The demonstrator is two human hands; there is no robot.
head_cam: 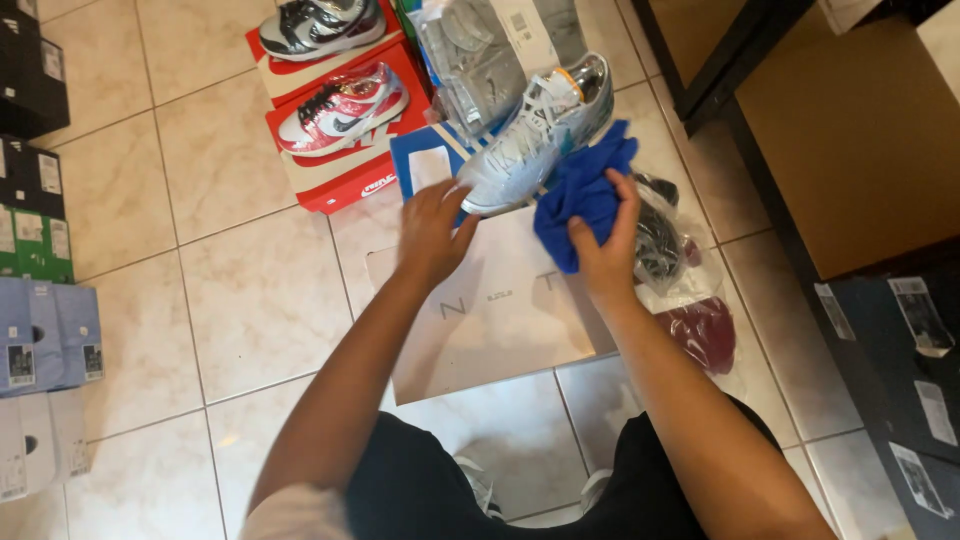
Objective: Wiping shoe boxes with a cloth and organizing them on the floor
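Head view looks down on a white flat box [490, 320] lying on the tiled floor [250, 290]. At the box's far right corner the right hand [605, 245] is closed around a bunched blue cloth [580, 190]. At its far left edge the left hand [432, 228] is spread open, fingertips touching the heel of a silver-grey sneaker [535, 135] just beyond the box. Right of the box lie clear plastic bags [690, 300]. Farther left of the sneaker, a red-and-white sneaker [340, 108] sits on red boxes [345, 165].
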